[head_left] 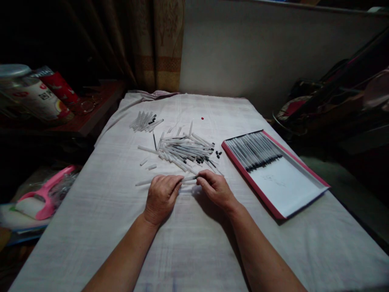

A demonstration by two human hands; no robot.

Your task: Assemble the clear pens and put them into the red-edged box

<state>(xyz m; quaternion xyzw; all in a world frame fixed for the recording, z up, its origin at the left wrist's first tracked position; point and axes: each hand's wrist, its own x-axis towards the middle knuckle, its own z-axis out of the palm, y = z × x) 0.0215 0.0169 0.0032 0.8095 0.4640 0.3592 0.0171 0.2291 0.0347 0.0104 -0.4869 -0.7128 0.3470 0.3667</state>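
Observation:
Between my two hands a clear pen with a dark end point(190, 178) lies level, just above the cloth. My left hand point(162, 196) is closed round its left part, and a pale tube sticks out beyond that hand. The fingertips of my right hand point(216, 187) pinch the dark end; they hide just what they grip there. Ahead of the hands spreads a loose pile of pen parts point(187, 148), clear barrels and dark refills mixed. Several small black caps or plugs point(218, 154) lie at its right.
A red-edged box lid point(304, 196) on the right holds a row of pens point(255, 150). A smaller bunch of clear barrels point(142, 121) lies far left, a red bit point(202, 118) at the back. Beyond the left edge are a pink-handled tool point(47, 196) and a jar point(33, 97).

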